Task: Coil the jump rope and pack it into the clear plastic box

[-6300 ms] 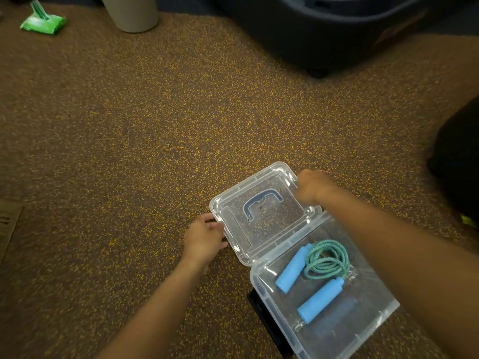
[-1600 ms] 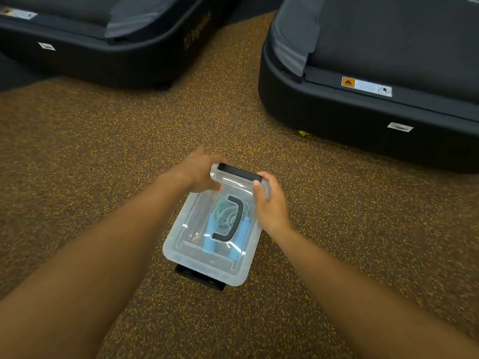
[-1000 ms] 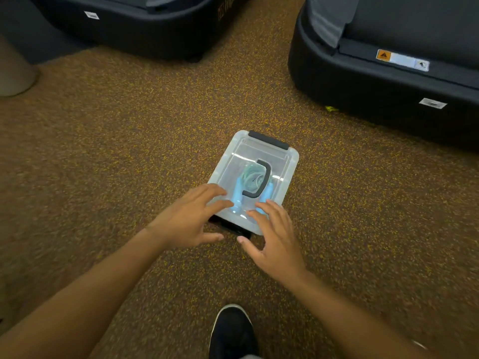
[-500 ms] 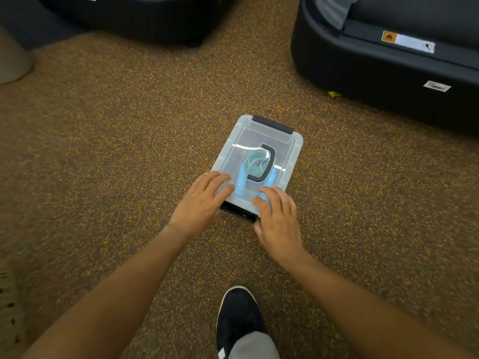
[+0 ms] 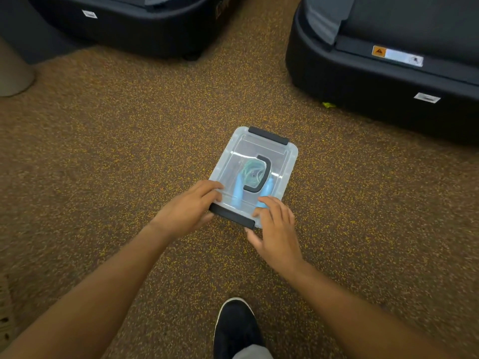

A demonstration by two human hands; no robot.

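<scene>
Far left, at the floor's (image 5: 108, 141) left edge: a pale rounded base (image 5: 13, 73), cut off by the frame. Along the top edge, a dark machine housing (image 5: 134, 29) with a small white label, resting on the speckled brown carpet.

Left hand (image 5: 185, 212) curled at the near-left corner of the clear plastic box (image 5: 286, 164), fingers on top of the lid, thumb tucked under by the near latch (image 5: 232, 216), gripping that corner. Box flat on the floor, mid-frame, lid on. Through the lid: the jump rope (image 5: 252, 171), teal cord coiled up, two blue grips lying side by side toward the near end. Dark carry handle (image 5: 261, 177) folded flat on the lid, right over the coil. Far latch (image 5: 268, 135) a dark bar on the far short edge.

Right hand (image 5: 276, 230) spread flat and loose at the near-right corner, fingertips on the lid, thumb by the end of the near latch, clasping nothing.

Below, near the bottom edge: a black shoe (image 5: 237, 330) with white sole trim. Upper right: a second dark housing (image 5: 375, 81), orange-and-white warning sticker on top, small yellow-green scrap (image 5: 328, 104) at its foot.
</scene>
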